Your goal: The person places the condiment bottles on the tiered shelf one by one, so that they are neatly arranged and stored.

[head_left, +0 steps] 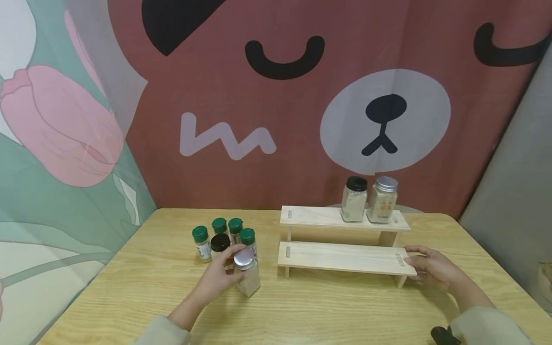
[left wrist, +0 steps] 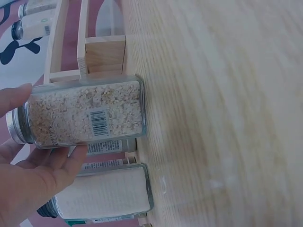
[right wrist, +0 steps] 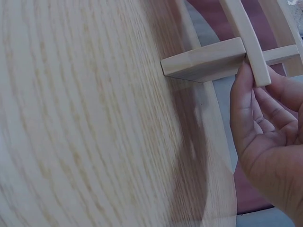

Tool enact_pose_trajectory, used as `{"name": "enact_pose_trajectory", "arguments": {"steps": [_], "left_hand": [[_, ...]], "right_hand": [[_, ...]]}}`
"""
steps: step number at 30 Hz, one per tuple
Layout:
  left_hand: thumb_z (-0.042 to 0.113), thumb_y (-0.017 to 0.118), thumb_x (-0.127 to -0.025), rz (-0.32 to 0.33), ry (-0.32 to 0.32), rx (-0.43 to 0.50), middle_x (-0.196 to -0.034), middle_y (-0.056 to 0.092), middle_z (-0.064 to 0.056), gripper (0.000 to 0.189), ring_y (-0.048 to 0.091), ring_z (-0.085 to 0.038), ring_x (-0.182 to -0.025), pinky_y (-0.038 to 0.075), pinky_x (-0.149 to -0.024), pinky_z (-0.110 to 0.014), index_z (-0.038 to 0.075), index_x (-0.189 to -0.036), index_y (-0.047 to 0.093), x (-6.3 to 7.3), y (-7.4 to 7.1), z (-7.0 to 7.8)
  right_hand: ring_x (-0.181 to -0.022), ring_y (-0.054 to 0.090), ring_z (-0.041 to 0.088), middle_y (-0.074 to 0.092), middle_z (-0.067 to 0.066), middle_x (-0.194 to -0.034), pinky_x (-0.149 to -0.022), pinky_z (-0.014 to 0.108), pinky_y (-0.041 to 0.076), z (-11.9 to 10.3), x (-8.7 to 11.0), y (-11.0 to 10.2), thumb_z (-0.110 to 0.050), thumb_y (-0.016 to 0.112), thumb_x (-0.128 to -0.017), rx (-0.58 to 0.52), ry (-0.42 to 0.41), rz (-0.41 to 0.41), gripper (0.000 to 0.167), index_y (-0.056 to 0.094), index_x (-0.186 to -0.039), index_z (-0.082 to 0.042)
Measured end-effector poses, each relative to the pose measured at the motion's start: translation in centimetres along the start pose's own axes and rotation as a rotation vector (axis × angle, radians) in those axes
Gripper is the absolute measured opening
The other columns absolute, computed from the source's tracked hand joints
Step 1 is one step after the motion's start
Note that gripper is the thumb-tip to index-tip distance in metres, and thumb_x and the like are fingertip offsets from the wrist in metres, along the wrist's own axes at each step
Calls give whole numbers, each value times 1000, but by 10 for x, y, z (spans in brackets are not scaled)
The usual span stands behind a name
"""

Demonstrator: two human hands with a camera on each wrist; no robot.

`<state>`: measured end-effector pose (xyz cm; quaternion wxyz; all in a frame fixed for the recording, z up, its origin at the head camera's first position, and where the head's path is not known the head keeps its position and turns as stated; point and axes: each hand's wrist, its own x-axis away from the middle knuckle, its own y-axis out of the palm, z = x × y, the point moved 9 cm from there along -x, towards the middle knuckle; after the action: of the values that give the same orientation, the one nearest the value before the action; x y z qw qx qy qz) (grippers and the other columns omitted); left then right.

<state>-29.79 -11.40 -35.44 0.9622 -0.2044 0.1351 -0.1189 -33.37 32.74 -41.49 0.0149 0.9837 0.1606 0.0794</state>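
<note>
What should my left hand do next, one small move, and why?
I'd probably move the jar right, toward the rack. Your left hand grips it near its silver lid, your right hand holds the rack's lower right end, and a black-lidded jar and another silver-lidded jar stand on the upper shelf.

Both hands (head_left: 218, 277) (head_left: 435, 270), spread well apart, each hold a pinch grip.

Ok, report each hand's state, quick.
Left hand: closed, holding a silver-lidded jar.
Right hand: closed, pinching the right end of the lower wooden shelf.
</note>
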Motion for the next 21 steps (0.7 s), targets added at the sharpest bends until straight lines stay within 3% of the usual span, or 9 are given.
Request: {"name": "enact_pose_trajectory", "arguments": {"steps": [6, 17, 21], "left_hand": [[0, 67, -71, 21, -8, -23, -116, 44, -19, 57, 48, -34, -98, 45, -76, -38, 3, -122, 41, 0, 0, -1], [-6, 69, -67, 86, -12, -66, -119, 43, -17, 65, 46, -33, -101, 44, -73, -39, 5, -124, 40, 4, 0, -1], [-6, 67, -68, 69, 11, -60, -120, 42, -17, 64, 44, -34, -104, 44, -76, -40, 4, -125, 39, 5, 0, 0]], "right_hand": [[-79, 57, 14, 55, 2, -89, -67, 31, 48, 1, -1, -2, -10, 51, -87, 36, 4, 19, 20, 46, -102, -22], [-77, 57, 13, 55, 3, -87, -65, 30, 48, -2, -3, 4, -7, 50, -87, 13, -17, -16, 21, 49, -96, -25], [-76, 57, 13, 55, 3, -86, -65, 29, 48, -3, -5, 6, -6, 50, -87, 1, -16, -15, 21, 50, -95, -25]]}}
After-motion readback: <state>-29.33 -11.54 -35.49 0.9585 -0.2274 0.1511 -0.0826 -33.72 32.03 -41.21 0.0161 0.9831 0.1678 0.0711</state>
